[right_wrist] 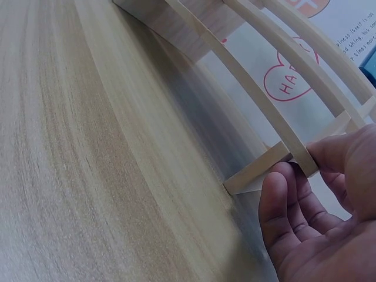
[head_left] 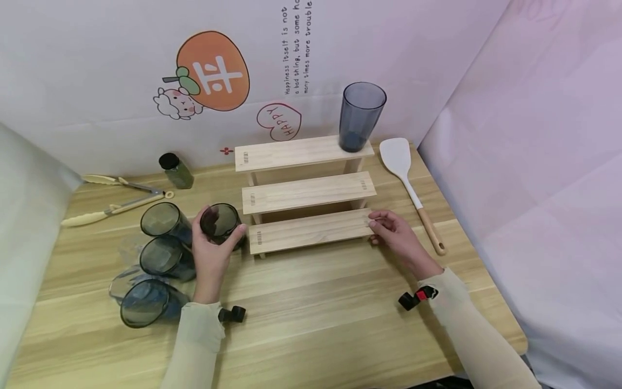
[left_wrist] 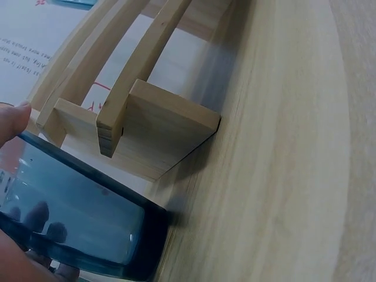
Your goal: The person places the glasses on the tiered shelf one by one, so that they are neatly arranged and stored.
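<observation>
Smoky blue-grey glass tumbler (head_left: 220,222) is gripped in the curled fingers of the left hand (head_left: 211,265), just left of the three-tiered pale wooden rack (head_left: 311,192). The right hand's (head_left: 398,237) fingers pinch the right end of the rack's lowest tier. A tall blue-grey glass tumbler (head_left: 360,121) stands on the top tier's right end.

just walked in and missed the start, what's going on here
A person's left hand grips a tinted glass beside the left end of a three-tier wooden rack, while the right hand holds the right end of its lowest shelf. Another glass stands upright on the top shelf, near its right end. Three more tinted glasses are on the table, left of the gripped one.
</observation>
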The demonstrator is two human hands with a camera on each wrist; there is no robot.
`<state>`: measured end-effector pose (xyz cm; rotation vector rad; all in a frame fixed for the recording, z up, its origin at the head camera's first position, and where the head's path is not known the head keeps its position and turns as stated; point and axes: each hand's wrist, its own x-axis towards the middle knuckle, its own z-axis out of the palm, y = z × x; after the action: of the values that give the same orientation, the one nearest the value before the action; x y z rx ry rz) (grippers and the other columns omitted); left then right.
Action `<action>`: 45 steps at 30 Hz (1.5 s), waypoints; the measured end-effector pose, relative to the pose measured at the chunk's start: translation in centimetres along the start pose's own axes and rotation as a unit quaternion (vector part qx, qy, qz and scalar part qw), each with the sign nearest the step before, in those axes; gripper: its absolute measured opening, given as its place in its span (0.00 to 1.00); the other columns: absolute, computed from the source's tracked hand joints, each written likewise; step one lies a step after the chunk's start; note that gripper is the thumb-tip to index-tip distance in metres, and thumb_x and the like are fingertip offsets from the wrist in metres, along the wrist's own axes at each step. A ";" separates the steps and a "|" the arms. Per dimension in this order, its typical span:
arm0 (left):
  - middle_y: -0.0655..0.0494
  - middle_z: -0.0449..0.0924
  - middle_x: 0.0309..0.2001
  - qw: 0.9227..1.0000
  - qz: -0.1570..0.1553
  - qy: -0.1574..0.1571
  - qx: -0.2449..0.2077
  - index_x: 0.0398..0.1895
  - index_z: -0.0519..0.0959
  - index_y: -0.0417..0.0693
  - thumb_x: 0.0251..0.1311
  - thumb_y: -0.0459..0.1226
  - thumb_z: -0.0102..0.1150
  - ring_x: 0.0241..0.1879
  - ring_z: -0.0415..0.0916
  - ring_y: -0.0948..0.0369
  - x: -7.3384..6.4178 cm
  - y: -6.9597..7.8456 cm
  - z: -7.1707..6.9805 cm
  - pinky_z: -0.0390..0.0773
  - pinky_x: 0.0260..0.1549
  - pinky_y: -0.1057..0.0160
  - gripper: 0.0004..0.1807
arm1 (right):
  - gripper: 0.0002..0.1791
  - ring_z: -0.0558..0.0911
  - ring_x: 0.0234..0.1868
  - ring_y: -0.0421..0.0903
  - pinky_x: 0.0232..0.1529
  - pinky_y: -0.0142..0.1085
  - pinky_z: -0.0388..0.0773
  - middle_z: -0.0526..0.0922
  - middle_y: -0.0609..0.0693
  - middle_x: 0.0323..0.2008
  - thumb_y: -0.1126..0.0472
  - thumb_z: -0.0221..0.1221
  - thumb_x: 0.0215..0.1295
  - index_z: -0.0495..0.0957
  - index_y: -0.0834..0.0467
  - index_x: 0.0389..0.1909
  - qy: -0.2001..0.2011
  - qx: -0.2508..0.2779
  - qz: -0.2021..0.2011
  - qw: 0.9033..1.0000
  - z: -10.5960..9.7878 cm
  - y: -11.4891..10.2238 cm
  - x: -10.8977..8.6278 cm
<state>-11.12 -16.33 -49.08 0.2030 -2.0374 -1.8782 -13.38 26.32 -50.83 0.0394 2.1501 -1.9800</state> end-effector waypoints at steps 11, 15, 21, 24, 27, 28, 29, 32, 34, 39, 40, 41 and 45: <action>0.53 0.74 0.63 1.000 0.016 0.002 0.000 0.69 0.68 0.46 0.51 0.39 0.80 0.64 0.68 0.57 -0.2 2.4 -0.5 0.64 0.64 0.52 0.43 | 0.22 0.81 0.40 0.50 0.41 0.38 0.82 0.78 0.58 0.50 0.57 0.60 0.75 0.71 0.66 0.62 -0.004 0.001 0.002 1.000 0.0 0.0 -0.1; 0.55 0.72 0.64 1.000 0.016 0.000 -0.005 0.70 0.68 0.49 0.52 0.40 0.80 0.64 0.67 0.58 0.1 5.1 -0.5 0.64 0.64 0.52 0.42 | 0.22 0.81 0.40 0.50 0.41 0.38 0.82 0.78 0.58 0.50 0.57 0.60 0.75 0.71 0.66 0.62 -0.006 0.000 0.001 1.000 -0.1 -0.2 -0.1; 0.51 0.71 0.64 0.997 0.040 -0.024 -0.065 0.69 0.69 0.51 0.52 0.36 0.80 0.62 0.67 0.55 1.1 9.7 0.4 0.66 0.59 0.52 0.41 | 0.21 0.82 0.39 0.50 0.40 0.37 0.83 0.79 0.56 0.48 0.57 0.60 0.75 0.72 0.64 0.60 -0.007 0.006 -0.006 1.000 -0.3 -0.2 0.0; 0.47 0.71 0.63 0.991 0.059 -0.049 -0.110 0.68 0.70 0.49 0.51 0.33 0.79 0.62 0.68 0.51 1.7 11.8 1.1 0.68 0.58 0.52 0.40 | 0.21 0.81 0.39 0.49 0.40 0.37 0.83 0.79 0.56 0.48 0.57 0.60 0.74 0.72 0.65 0.60 -0.009 0.007 -0.010 1.000 -0.4 -0.1 0.0; 0.44 0.71 0.63 0.982 0.066 -0.085 -0.154 0.67 0.70 0.47 0.50 0.30 0.78 0.62 0.68 0.48 2.4 13.8 2.1 0.71 0.57 0.53 0.40 | 0.21 0.82 0.39 0.50 0.40 0.37 0.83 0.79 0.56 0.48 0.57 0.60 0.75 0.72 0.65 0.60 -0.010 0.008 -0.011 1.000 -0.4 0.0 0.0; 0.43 0.71 0.62 0.980 0.066 -0.097 -0.162 0.67 0.70 0.46 0.50 0.30 0.78 0.62 0.69 0.47 2.7 14.3 2.6 0.71 0.58 0.53 0.39 | 0.21 0.82 0.39 0.50 0.40 0.37 0.83 0.79 0.56 0.48 0.57 0.60 0.75 0.72 0.66 0.60 -0.010 0.009 -0.010 1.000 -0.4 0.1 0.0; 0.42 0.72 0.62 0.978 0.063 -0.110 -0.166 0.67 0.71 0.46 0.50 0.30 0.78 0.62 0.69 0.47 2.9 14.9 3.0 0.71 0.58 0.53 0.39 | 0.21 0.82 0.39 0.50 0.40 0.37 0.83 0.79 0.56 0.48 0.58 0.60 0.75 0.72 0.66 0.60 -0.010 0.008 -0.010 1.000 -0.4 0.1 0.0; 0.42 0.73 0.61 0.970 0.049 -0.151 -0.186 0.65 0.72 0.45 0.51 0.29 0.77 0.61 0.70 0.46 3.9 16.3 4.8 0.72 0.58 0.53 0.37 | 0.21 0.82 0.39 0.50 0.40 0.37 0.82 0.79 0.57 0.48 0.58 0.59 0.75 0.72 0.66 0.61 -0.010 0.005 -0.008 1.000 -0.6 0.1 0.0; 0.42 0.74 0.60 0.964 0.038 -0.177 -0.195 0.64 0.73 0.44 0.51 0.29 0.76 0.60 0.71 0.46 4.8 17.1 6.2 0.73 0.57 0.52 0.35 | 0.20 0.82 0.39 0.50 0.40 0.37 0.82 0.79 0.58 0.48 0.58 0.59 0.75 0.72 0.66 0.61 -0.007 0.004 -0.006 1.000 -0.7 0.0 -0.1; 0.46 0.76 0.60 0.960 0.029 -0.210 -0.182 0.64 0.72 0.44 0.50 0.31 0.78 0.60 0.73 0.49 7.0 18.6 9.9 0.74 0.57 0.54 0.37 | 0.20 0.82 0.39 0.51 0.41 0.38 0.82 0.78 0.60 0.48 0.59 0.58 0.76 0.71 0.66 0.61 -0.006 0.004 -0.010 1.000 -0.9 -0.3 -0.3; 0.47 0.76 0.60 0.961 0.029 -0.212 -0.173 0.65 0.72 0.45 0.49 0.32 0.79 0.60 0.73 0.50 7.4 18.8 10.5 0.74 0.57 0.56 0.38 | 0.20 0.82 0.39 0.52 0.41 0.39 0.82 0.78 0.60 0.48 0.59 0.58 0.76 0.71 0.67 0.61 -0.007 0.006 -0.010 1.000 -0.9 -0.3 -0.3; 0.47 0.76 0.60 0.962 0.031 -0.214 -0.168 0.65 0.72 0.45 0.49 0.32 0.79 0.61 0.72 0.50 7.7 18.9 11.0 0.74 0.58 0.56 0.38 | 0.20 0.82 0.39 0.52 0.41 0.39 0.83 0.78 0.60 0.48 0.60 0.58 0.76 0.71 0.67 0.61 -0.009 0.010 -0.009 1.000 -0.9 -0.3 -0.3; 0.48 0.75 0.61 0.963 0.029 -0.216 -0.159 0.66 0.71 0.46 0.50 0.32 0.79 0.62 0.71 0.50 8.7 18.8 12.3 0.74 0.58 0.58 0.39 | 0.20 0.83 0.38 0.53 0.40 0.39 0.83 0.79 0.61 0.46 0.62 0.58 0.76 0.71 0.68 0.62 -0.026 0.018 -0.005 0.999 -0.6 -0.2 -0.2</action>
<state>-20.97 -5.86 -29.72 -0.3782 -1.9208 -2.3322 -13.26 26.91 -50.53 -0.0187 2.0865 -2.0029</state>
